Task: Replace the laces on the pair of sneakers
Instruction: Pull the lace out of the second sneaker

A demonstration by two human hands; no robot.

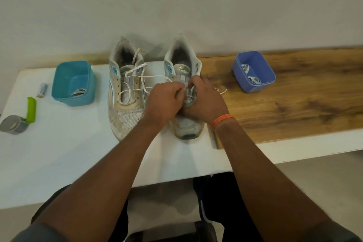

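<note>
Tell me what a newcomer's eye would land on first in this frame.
First, the two hands meeting at centre: the left hand and right hand both pinch the lace on the right sneaker. Beside it, the left sneaker stands with its lace loose. A teal bin sits to the left on the white tabletop, and a blue bin to the right on the wooden board.

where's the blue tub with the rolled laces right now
In the head view the blue tub sits at the right on the wooden board, near the wall, right of the right sneaker and apart from both hands.
</note>
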